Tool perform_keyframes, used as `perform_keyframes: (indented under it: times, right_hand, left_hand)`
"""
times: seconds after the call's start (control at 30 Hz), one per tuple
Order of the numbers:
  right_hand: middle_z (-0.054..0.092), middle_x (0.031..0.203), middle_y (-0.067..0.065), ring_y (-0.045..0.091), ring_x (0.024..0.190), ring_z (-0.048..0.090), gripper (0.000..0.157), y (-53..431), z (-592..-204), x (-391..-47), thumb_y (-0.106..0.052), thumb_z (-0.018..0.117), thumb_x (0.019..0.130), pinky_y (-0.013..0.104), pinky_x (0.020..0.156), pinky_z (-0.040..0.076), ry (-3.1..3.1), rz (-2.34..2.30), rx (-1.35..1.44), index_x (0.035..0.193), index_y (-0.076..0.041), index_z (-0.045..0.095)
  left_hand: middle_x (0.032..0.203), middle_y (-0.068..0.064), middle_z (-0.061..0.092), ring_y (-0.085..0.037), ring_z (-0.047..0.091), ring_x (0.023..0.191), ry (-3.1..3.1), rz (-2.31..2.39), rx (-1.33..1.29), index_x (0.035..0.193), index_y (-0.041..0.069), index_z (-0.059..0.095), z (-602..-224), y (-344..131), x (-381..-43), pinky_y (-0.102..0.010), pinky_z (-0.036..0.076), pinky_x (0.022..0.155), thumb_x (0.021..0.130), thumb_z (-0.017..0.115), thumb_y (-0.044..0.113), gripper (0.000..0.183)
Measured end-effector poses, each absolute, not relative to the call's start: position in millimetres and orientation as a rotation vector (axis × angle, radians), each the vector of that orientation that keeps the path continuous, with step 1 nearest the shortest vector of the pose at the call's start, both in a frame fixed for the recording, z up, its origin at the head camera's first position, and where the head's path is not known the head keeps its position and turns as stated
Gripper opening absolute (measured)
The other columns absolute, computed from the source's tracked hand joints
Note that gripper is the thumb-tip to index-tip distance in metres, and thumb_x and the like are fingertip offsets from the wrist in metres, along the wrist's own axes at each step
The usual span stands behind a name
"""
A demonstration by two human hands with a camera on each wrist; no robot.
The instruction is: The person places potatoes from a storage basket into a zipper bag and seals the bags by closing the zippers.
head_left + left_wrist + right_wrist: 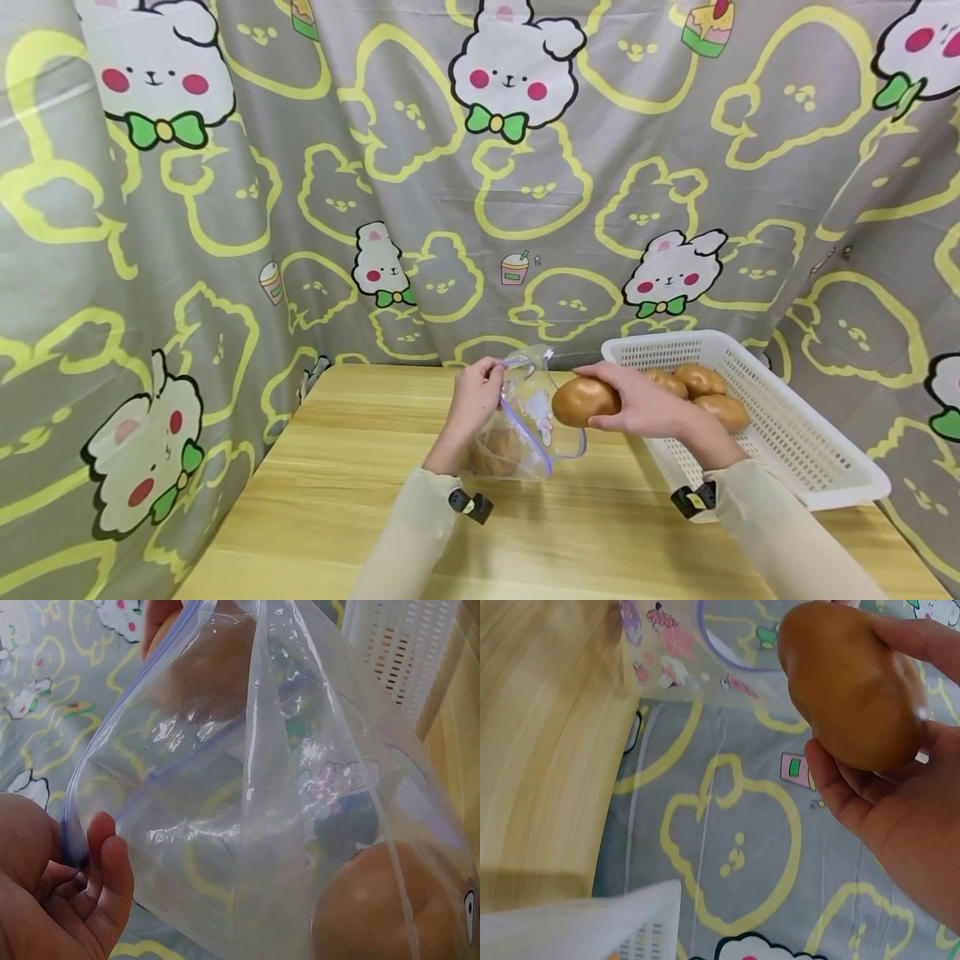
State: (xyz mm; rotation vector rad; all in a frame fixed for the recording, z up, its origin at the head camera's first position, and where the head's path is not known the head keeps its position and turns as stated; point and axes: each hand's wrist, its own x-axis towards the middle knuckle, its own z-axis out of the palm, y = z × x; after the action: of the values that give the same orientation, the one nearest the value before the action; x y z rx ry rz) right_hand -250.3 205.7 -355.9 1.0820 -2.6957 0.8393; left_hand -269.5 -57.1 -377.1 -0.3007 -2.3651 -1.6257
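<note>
My left hand point(477, 395) pinches the purple-edged rim of a clear zip-top bag point(202, 862), which stands with its mouth spread open toward the right. Inside the bag, low down, lies a potato point(367, 907), seen through the printed plastic. Just at the bag's mouth my right hand point(645, 402) holds another brown potato point(851, 686), thumb and fingers on either side of it. Through the film, the left wrist view also shows this held potato beyond the rim.
A white perforated basket point(795, 417) stands on the right of the wooden table point(315, 492), with several potatoes point(722, 412) at its left end. Behind the table hangs a grey patterned curtain point(442, 192).
</note>
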Motion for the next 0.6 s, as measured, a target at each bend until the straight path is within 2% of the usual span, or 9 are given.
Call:
perform_keyframes:
  times: [0.17, 0.43, 0.6]
  right_hand:
    - [0.056, 0.122, 0.006, 0.019, 0.1, 0.056, 0.065, 195.9, -361.0, -254.4, -0.024, 0.077, 0.077, 0.037, 0.08, 0.048, -2.683, 0.814, 1.175, 0.133, -0.005, 0.049]
    - [0.055, 0.127, 0.008, 0.025, 0.108, 0.054, 0.064, 182.9, -365.8, -257.8, -0.031, 0.076, 0.08, 0.041, 0.083, 0.049, -2.656, 0.715, 1.274, 0.133, -0.005, 0.051]
    - [0.054, 0.126, 0.007, 0.022, 0.105, 0.055, 0.063, 178.5, -365.7, -255.8, -0.029, 0.077, 0.079, 0.039, 0.08, 0.049, -2.638, 0.667, 1.288, 0.134, -0.009, 0.052]
  left_hand:
    - [0.065, -0.004, 0.057, -0.011, 0.052, 0.046, -2.359, -1.619, -0.302, 0.098, 0.0, 0.067, -378.1, -57.3, -271.0, -0.025, 0.051, 0.044, 0.096, 0.048, 0.01, 0.022]
    - [0.064, -0.004, 0.057, -0.011, 0.052, 0.045, -2.351, -1.624, -0.318, 0.099, -0.001, 0.067, -378.7, -56.4, -271.9, -0.026, 0.051, 0.044, 0.096, 0.047, 0.009, 0.022]
    - [0.065, -0.004, 0.057, -0.012, 0.052, 0.046, -2.363, -1.627, -0.318, 0.1, 0.0, 0.067, -378.1, -56.6, -271.5, -0.026, 0.051, 0.045, 0.097, 0.047, 0.01, 0.022]
